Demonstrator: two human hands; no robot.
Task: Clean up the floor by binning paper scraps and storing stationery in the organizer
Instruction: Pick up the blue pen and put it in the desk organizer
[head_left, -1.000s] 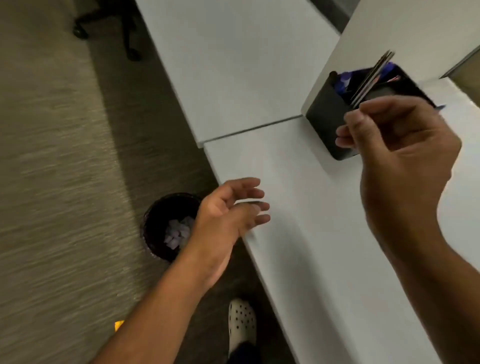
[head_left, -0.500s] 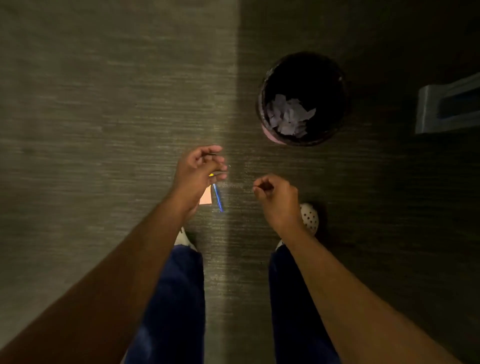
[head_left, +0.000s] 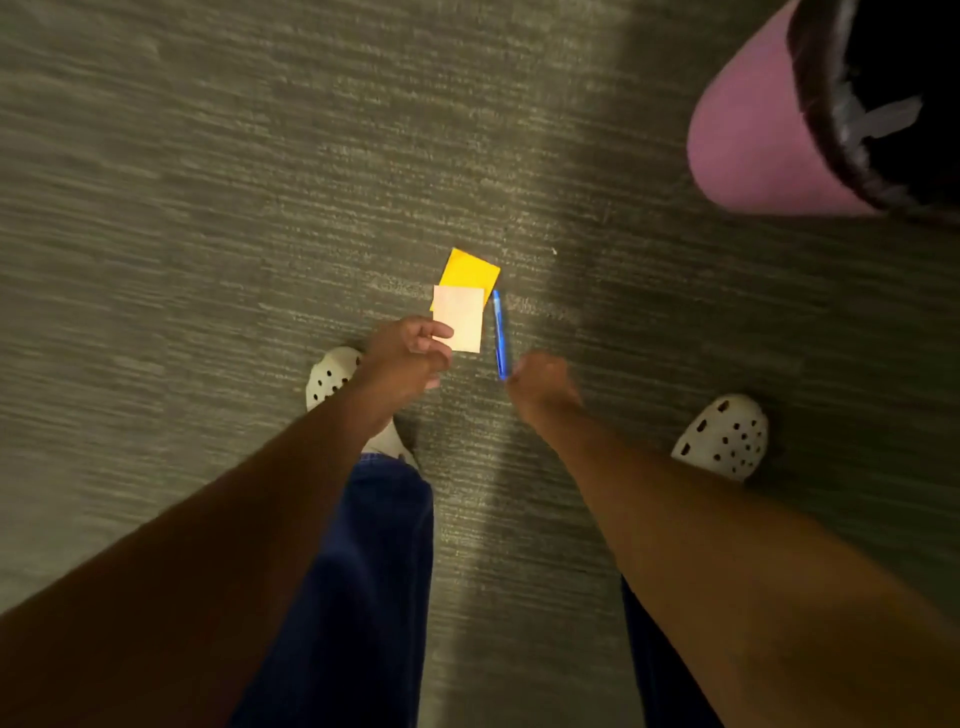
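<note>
Down on grey-green carpet (head_left: 208, 218), between two white perforated clogs (head_left: 724, 435): pale peach sticky note (head_left: 460, 318) overlapping a yellow sticky note (head_left: 469, 270), blue pen (head_left: 499, 335) lying just beside their right edge, tip pointing toward the feet. Left hand (head_left: 410, 356) at the peach note's lower left corner, fingertips touching or nearly pinching it; grip not clear. Right hand (head_left: 540, 382) curled at the pen's near end, blurred, cannot tell whether closed on it or only reaching. Notes probably very light, floppy, flat to the pile, so best peeled up by a corner or edge, with a chance of the two sticking together or creasing. Pen likely light, rigid, smooth, apt to roll; mid-barrel pinch looks safest. Carpet short-piled and ribbed, dim with a brighter strip running through the middle. Pink bin (head_left: 753, 135) with dark liner top right, well apart from the notes, paper scraps (head_left: 878, 122) visible inside. Organizer not in view.
</note>
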